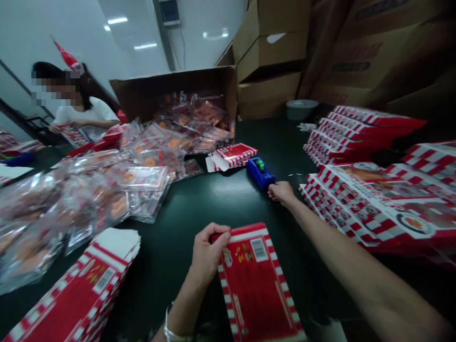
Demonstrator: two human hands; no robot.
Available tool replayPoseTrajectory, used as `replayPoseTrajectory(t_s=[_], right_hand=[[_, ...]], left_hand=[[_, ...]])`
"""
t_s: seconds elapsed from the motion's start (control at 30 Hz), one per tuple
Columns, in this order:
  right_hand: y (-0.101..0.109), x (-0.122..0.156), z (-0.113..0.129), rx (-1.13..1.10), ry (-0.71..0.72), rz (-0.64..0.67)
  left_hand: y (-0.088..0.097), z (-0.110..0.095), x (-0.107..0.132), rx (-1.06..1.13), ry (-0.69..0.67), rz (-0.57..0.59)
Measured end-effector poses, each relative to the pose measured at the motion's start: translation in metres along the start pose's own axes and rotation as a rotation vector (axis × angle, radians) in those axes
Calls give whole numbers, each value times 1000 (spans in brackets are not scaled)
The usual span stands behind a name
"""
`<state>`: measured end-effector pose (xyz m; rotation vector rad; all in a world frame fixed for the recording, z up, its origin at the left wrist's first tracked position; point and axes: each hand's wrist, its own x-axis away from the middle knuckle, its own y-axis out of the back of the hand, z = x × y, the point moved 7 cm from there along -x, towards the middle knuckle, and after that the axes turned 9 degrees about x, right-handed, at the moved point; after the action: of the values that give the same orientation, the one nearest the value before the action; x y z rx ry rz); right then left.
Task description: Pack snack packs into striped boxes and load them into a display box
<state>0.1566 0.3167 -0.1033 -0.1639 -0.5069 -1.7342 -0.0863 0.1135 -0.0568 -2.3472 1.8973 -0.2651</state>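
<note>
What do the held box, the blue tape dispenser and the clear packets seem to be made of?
Held box: probably thin printed card, low sheen; its panel looks flat and crisp-edged.
Tape dispenser: likely hard moulded plastic, judging by its solid, even blue body.
Packets: glossy, see-through plastic film; they crinkle, catch bright glints and show their contents.
</note>
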Motion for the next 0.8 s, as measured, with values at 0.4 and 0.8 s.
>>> replayPoseTrajectory(t_s=[0.4,0.8], right_hand=[[20,268,-7,-393,318,600],[3,234,-59,-403,221,474]], left_hand=[[-70,-73,95,-621,-1175,147],[-78,-70,105,-528,-1025,223]])
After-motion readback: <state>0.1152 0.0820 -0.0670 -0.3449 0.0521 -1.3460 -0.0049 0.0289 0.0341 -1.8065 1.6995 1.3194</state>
